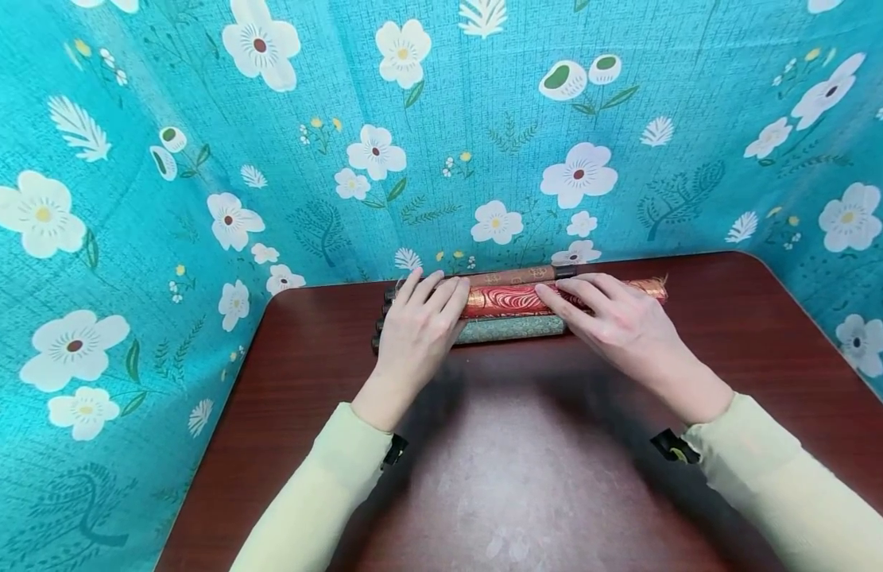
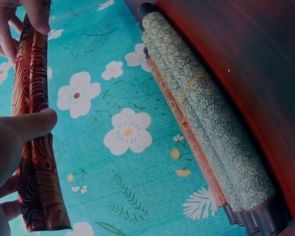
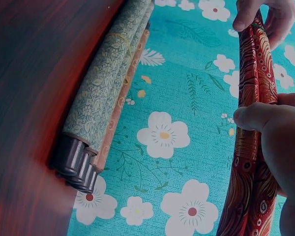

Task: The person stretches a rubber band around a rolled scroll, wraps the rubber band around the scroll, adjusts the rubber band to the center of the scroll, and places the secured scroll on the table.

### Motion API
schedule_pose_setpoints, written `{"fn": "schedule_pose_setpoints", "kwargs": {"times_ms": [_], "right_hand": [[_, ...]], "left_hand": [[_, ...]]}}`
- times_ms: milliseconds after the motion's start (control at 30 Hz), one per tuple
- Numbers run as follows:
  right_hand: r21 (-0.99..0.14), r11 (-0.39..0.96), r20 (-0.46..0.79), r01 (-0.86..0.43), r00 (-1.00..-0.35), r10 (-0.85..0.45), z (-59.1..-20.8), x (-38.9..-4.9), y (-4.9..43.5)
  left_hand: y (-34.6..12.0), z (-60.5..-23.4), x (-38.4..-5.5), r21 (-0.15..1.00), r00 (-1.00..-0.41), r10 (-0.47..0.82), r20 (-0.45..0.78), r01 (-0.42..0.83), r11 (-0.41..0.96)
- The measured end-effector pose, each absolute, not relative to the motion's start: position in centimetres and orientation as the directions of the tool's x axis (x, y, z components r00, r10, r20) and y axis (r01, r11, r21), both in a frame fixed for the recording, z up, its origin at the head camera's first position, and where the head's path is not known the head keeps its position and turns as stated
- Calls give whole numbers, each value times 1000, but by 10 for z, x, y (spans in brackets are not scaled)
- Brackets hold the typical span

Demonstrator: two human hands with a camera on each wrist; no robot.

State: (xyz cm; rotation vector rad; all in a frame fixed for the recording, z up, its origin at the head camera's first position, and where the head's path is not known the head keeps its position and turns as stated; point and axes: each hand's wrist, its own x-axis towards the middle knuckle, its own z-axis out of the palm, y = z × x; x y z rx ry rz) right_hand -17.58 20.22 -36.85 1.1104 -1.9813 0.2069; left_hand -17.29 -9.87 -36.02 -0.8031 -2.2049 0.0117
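Both hands hold a long folded red cloth (image 1: 505, 299) with gold swirls, its right end frayed. My left hand (image 1: 420, 326) grips its left part; in the left wrist view the thumb (image 2: 39, 123) presses the near face while fingers curl behind. My right hand (image 1: 627, 318) pinches it farther right, thumb (image 3: 250, 115) across the front. In the wrist views the cloth is raised apart from a row of rolled scrolls. The nearest scroll (image 1: 513, 328) is green-grey patterned with dark end knobs; a brown-orange scroll (image 1: 513, 276) lies at the back.
The scrolls lie side by side near the back edge of a dark red-brown table (image 1: 484, 477). Behind it hangs a turquoise flowered cloth (image 1: 441, 159), which also covers both sides. Black wrist cameras show below the hands at the sleeve cuffs.
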Motion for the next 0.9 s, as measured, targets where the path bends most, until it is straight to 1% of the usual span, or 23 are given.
{"fn": "schedule_pose_setpoints", "kwargs": {"times_ms": [167, 333, 467, 567, 800, 900], "right_hand": [[223, 596, 730, -772, -273, -627, -369, -178, 202], [244, 603, 747, -760, -249, -616, -367, -179, 203], [255, 592, 749, -764, -231, -621, -366, -179, 202], [258, 585, 743, -769, -229, -629, -366, -179, 202], [256, 589, 731, -767, -244, -637, -370, -176, 203], [255, 590, 725, -766, -253, -641, -372, -176, 202]], "left_hand": [[-108, -357, -170, -254, -534, 541, 650, 517, 817], [-115, -355, -169, -225, -568, 516, 642, 504, 834], [-113, -356, -171, -209, -580, 529, 619, 528, 823], [-111, -357, -173, -191, -580, 541, 609, 554, 810], [-104, -361, -175, -146, -537, 561, 630, 628, 765], [-100, -361, -175, -141, -528, 567, 632, 641, 754]]}}
